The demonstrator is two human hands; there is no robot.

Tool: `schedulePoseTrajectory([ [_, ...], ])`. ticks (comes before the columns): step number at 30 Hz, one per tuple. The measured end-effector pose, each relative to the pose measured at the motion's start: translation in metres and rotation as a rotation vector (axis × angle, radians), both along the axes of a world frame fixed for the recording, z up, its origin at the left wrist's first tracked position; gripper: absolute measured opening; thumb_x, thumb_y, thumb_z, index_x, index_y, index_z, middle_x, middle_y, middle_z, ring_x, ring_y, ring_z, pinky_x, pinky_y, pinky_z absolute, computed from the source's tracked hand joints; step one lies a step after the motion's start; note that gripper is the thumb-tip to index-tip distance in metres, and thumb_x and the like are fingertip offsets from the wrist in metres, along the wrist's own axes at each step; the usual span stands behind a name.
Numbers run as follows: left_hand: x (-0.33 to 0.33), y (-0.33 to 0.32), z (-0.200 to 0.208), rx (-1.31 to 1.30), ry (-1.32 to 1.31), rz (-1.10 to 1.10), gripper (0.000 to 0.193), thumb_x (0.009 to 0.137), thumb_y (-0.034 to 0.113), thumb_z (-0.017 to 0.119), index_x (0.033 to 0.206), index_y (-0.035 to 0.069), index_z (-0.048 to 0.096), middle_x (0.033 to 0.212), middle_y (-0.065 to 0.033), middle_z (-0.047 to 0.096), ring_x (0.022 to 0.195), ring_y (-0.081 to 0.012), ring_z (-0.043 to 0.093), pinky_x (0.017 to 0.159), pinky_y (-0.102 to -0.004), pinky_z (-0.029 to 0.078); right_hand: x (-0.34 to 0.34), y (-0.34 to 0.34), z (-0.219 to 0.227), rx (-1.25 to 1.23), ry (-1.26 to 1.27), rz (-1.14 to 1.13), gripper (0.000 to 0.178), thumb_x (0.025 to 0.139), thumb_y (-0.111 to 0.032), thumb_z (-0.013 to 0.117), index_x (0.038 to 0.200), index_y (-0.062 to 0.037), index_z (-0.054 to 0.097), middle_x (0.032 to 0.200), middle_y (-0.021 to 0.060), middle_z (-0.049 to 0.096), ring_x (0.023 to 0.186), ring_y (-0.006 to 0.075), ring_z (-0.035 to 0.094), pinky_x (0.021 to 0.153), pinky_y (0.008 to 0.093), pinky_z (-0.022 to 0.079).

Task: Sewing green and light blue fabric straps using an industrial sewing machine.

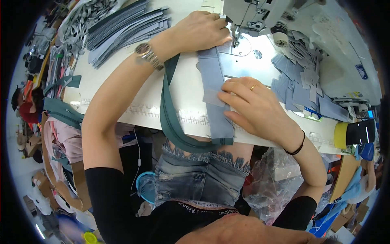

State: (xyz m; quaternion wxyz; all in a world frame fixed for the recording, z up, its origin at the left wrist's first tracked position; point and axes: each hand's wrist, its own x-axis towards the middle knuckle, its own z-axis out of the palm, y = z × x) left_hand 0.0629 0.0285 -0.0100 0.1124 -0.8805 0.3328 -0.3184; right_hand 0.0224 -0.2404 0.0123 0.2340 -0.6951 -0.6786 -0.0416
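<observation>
Head view: left hand (201,30) at 12 o'clock, palm down, fingers curled flat on the top end of the grey strip (214,93), pressing it to the needle plate (243,57) just beside the needle (236,38). Nothing gripped, just pinned under the fingers. Metal watch (148,55) on that wrist.

Right hand (258,107) near centre, slightly toward 3 o'clock, fingers spread narrow and laid flat on the strip's right edge; fingertips (222,96) sit on a small lighter grey patch (213,97) lying on the strip. Hand open, holding nothing, only pressing down. Gold ring (253,86) on one finger, black band (300,146) on the wrist.

Strip runs from the needle at 12 o'clock down over the table edge (134,112) toward 6 o'clock, ending at the person's lap. Teal binding (168,118) runs beside it on the left, from under the left wrist, looping below the table edge to meet the strip's lower end.

Sewing machine head (260,14) at 1 o'clock, above the plate. Pile of small grey cut pieces (300,77) at 2–3 o'clock, just right of the plate. Stack of long grey strips (126,28) at 10–11 o'clock, well apart from the hands. Yellow-and-black roll (353,133) at 3–4 o'clock on the table edge. Clear plastic bag (272,183) at 5 o'clock under the table. Denim shorts (203,179) at 6 o'clock.
</observation>
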Motion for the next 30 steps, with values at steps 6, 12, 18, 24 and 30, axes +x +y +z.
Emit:
schedulePoseTrajectory([
  [6, -0.123, -0.042, 0.015, -0.406, 0.451, 0.142, 0.036, 0.083, 0.012, 0.075, 0.116, 0.0, 0.065, 0.128, -0.0143, 0.062, 0.117, -0.0328, 0.059, 0.097, -0.0396, 0.052, 0.007, -0.003, -0.015, 0.1, -0.085, -0.001, 0.031, 0.076, -0.014, 0.075, 0.104, -0.0035, 0.067, 0.11, 0.0082, 0.064, 0.108, 0.0255, 0.062, 0.103, 0.0403, 0.048],
  [12, -0.092, -0.032, 0.012, -0.293, 0.445, 0.116, 0.05, 0.088, 0.016, 0.07, 0.132, -0.002, 0.056, 0.138, -0.0203, 0.056, 0.127, -0.0366, 0.055, 0.105, -0.0428, 0.047, 0.022, 0.004, -0.006, 0.026, -0.229, -0.075, 0.027, 0.08, -0.014, 0.071, 0.104, -0.0009, 0.068, 0.109, 0.0083, 0.066, 0.112, 0.0263, 0.062, 0.106, 0.0437, 0.046],
  [18, -0.042, -0.02, 0.01, -0.209, 0.39, 0.091, 0.042, 0.096, 0.025, 0.062, 0.126, -0.004, 0.058, 0.13, -0.0217, 0.06, 0.115, -0.0381, 0.06, 0.099, -0.0449, 0.048, 0.047, 0.004, -0.017, 0.065, -0.118, -0.239, 0.032, 0.087, -0.018, 0.068, 0.116, -0.0037, 0.067, 0.123, 0.0117, 0.062, 0.117, 0.029, 0.058, 0.103, 0.0451, 0.044],
  [24, -0.031, -0.013, 0.011, -0.343, 0.52, 0.106, 0.036, 0.097, 0.026, 0.062, 0.121, -0.001, 0.062, 0.104, -0.0194, 0.062, 0.097, -0.0392, 0.06, 0.084, -0.0449, 0.049, 0.045, 0.001, -0.012, -0.036, -0.003, -0.338, 0.039, 0.091, -0.022, 0.068, 0.128, -0.0095, 0.065, 0.126, 0.0141, 0.06, 0.114, 0.0333, 0.056, 0.104, 0.0482, 0.041],
  [30, -0.023, -0.009, 0.011, -0.345, 0.571, 0.169, 0.038, 0.1, 0.03, 0.056, 0.12, -0.001, 0.065, 0.121, -0.0159, 0.064, 0.117, -0.0328, 0.06, 0.113, -0.0522, 0.036, 0.049, 0.003, -0.012, -0.064, 0.015, -0.347, 0.044, 0.091, -0.024, 0.068, 0.132, -0.0101, 0.062, 0.128, 0.0144, 0.059, 0.115, 0.0337, 0.056, 0.104, 0.0485, 0.041],
])
